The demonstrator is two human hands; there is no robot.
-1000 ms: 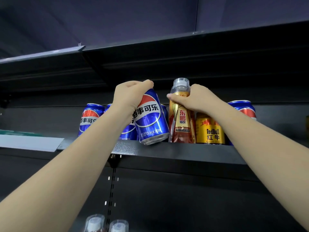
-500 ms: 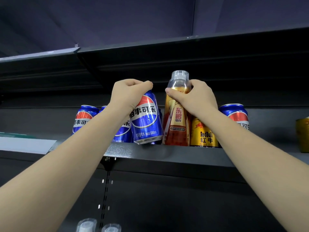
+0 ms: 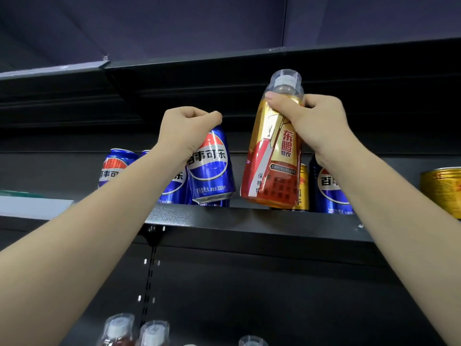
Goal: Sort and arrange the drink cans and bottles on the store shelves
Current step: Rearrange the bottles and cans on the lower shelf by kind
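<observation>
Both bare arms reach up. The left hand (image 3: 185, 132) curls tight, gripping from above. The right hand (image 3: 315, 123) curls its fingers (image 3: 275, 102) in a grip, thumb in front.

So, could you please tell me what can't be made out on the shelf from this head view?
- Gold can behind the bottle: mostly hidden, label unreadable.
- Blue can at right: covered partly by the right hand and its forearm.
- Second blue can: largely behind the left forearm and the can that the left hand grips.
- Yellow can: cut off by the right edge.
- Lower bottles: cut off by the bottom edge.
</observation>
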